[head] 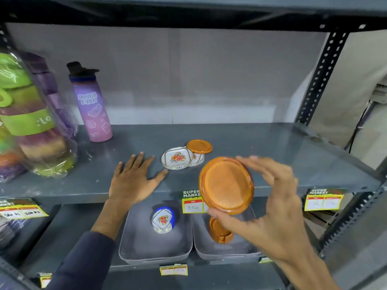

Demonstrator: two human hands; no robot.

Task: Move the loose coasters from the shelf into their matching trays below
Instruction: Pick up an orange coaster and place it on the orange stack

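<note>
Right of centre, the right hand [270, 208] pinches a round orange coaster [226, 185] between thumb and fingers, tilted, in front of the shelf [272, 147] edge. The left hand [134, 178] lies flat and spread on the shelf, empty. Just right of it sit flowered white coasters [177, 158] with another orange coaster [199, 146] on top. In the lower middle, the left tray [155, 248] holds flowered coasters; the right tray [226, 248] holds an orange stack [219, 230].
</note>
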